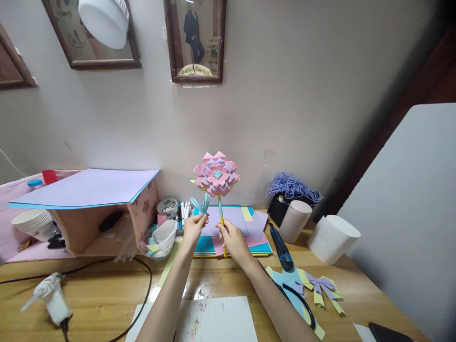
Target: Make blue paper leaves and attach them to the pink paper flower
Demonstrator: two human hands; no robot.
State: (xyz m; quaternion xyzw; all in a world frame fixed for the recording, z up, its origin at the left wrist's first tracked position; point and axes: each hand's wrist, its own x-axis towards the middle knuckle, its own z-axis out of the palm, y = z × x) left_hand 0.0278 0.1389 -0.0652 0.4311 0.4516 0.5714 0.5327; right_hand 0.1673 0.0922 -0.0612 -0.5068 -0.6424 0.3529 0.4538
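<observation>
My right hand [232,238] grips the yellow and light-blue stem of a paper flower [215,174], holding it upright above the table. Its layered petals are pink and lilac, with a small blue heart shape at the centre. Just to the left, my left hand [195,229] pinches the base of a pleated blue paper leaf [202,203], which stands up from the fingertips. The leaf and the stem are close together but apart. Behind both hands lies a stack of coloured paper [256,228] in blue, lilac, pink and yellow.
A hot glue gun [53,299] with a looping black cable lies at left. Nearby stands a cardboard box [99,232] topped with lilac sheets. At right are a blue utility knife [281,248], scissors [301,304], paper bows [322,287] and a white roll [333,239]. White paper [217,320] lies in front.
</observation>
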